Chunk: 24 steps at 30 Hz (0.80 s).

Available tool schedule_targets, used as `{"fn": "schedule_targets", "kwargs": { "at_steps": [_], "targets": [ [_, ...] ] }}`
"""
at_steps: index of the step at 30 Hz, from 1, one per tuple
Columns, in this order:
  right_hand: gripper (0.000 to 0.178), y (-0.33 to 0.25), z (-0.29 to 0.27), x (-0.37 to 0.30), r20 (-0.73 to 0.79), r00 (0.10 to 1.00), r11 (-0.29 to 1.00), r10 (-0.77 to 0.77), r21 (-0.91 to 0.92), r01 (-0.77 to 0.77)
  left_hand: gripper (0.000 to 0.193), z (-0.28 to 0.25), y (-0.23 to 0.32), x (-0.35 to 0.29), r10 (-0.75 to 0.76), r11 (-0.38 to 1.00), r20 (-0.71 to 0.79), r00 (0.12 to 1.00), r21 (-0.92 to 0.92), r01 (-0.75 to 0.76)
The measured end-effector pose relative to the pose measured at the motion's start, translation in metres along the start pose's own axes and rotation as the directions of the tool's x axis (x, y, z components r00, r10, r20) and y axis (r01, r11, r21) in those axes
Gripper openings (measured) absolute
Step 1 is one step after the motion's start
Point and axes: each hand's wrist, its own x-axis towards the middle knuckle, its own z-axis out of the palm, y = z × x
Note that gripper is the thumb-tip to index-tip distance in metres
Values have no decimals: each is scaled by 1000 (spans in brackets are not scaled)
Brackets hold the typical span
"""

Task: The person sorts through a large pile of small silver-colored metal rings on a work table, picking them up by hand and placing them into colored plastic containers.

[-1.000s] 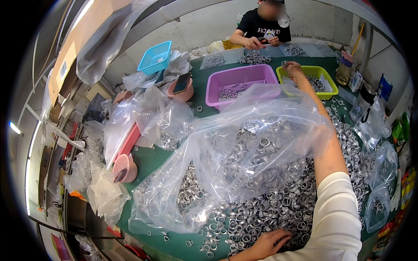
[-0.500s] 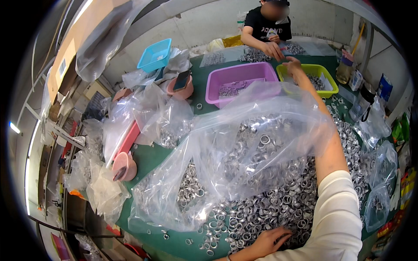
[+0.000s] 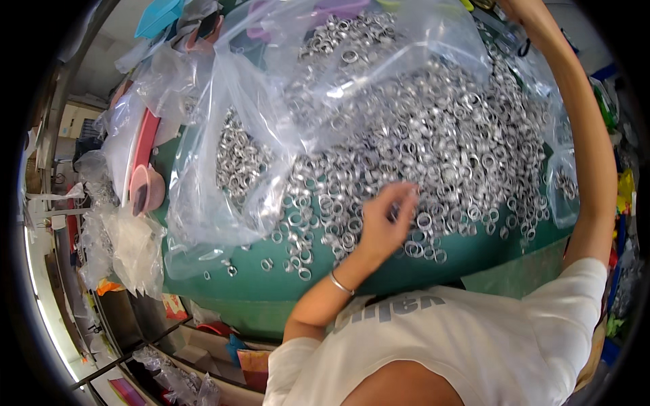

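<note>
Left hand (image 3: 387, 220): fingers curled loosely, fingertips down on the near edge of the ring heap; whether they pinch a ring, I cannot tell.
Right hand: the arm reaches up the right side to the far edge; the hand itself is out of view, so its grip cannot be told.
Metal rings (image 3: 440, 142): a wide silver heap spread loose across the middle and right of the green counter (image 3: 406, 271), with strays near its front edge.
Large clear plastic bag (image 3: 284, 88): lifted over the heap's far left part, some rings inside it.
Small clear bag (image 3: 562, 189): right edge, holding a few rings.
Pink bowl (image 3: 145, 191): left edge, among crumpled empty bags (image 3: 132, 247).
Turquoise tray (image 3: 157, 15): far left; contents hidden.
</note>
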Motion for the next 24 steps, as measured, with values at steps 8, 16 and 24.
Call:
{"fn": "schedule_targets", "kwargs": {
  "at_steps": [8, 16, 24],
  "targets": [
    [17, 43, 37, -275, 376, 910, 963, 173, -260, -76, 26, -39, 23, -22, -652, 54, 345, 675, -867, 496],
    [21, 96, 91, -310, 148, 969, 859, -199, -450, 245, 21, -29, 21, -80, -693, -113, 490, 528, -798, 592],
    [8, 94, 81, -317, -126, 989, 928, -83, -371, 30, 23, -17, 21, -91, -466, 859, 81, 881, -197, 473]
  ]
}}
